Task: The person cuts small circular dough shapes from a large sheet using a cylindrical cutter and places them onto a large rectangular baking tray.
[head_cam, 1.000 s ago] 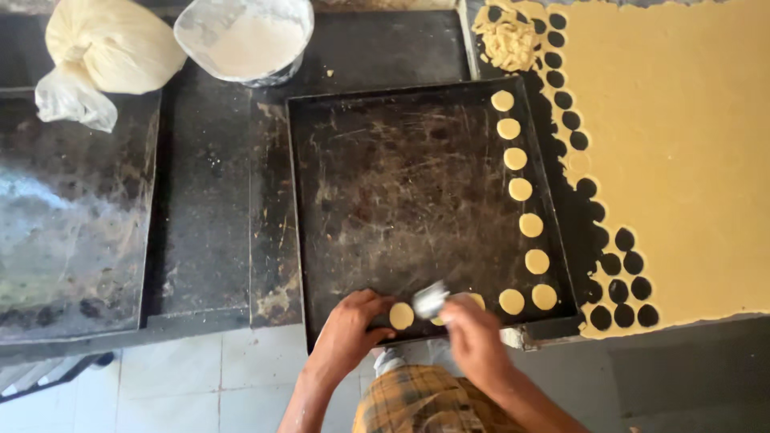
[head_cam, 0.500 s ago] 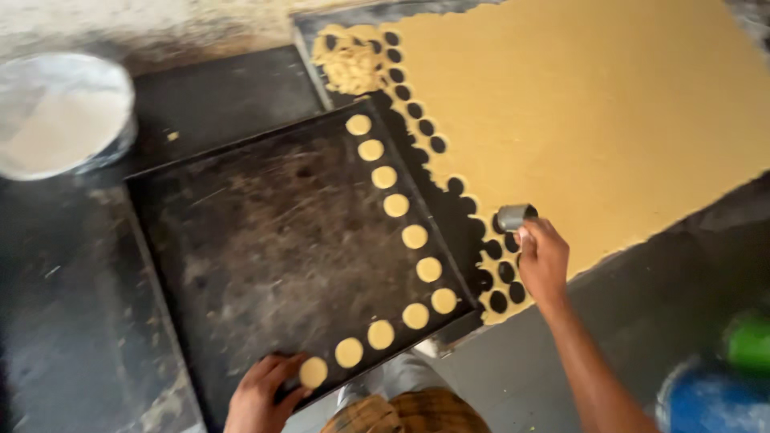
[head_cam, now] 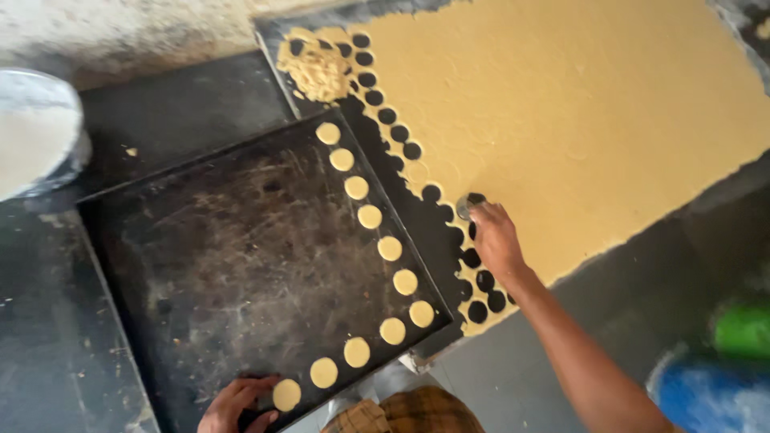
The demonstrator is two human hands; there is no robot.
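The right hand is closed around a small round metal cutter, pressing it into the edge of a large rolled sheet of yellow dough that lies on the dark bench. The left hand rests at the near edge of a dark, worn baking tray, its fingers curled loosely beside the last dough disc in the row; whether it pinches the disc or only touches it cannot be told. Judging by what lies there, the work is at an early stage: the tray carries a single line of discs down its right side and along part of its near edge, about a dozen in all, while the rest of its surface is bare. On the sheet, only a narrow band along the edge next to the tray has been punched with round holes, two rows deep at most, and the wide body of dough beyond is uncut. A small heap of dough scraps sits at the sheet's far corner, just beside the first holes. A pale bowl of flour stands at the left, well apart from the tray, and blurred green and blue objects show at the lower right.
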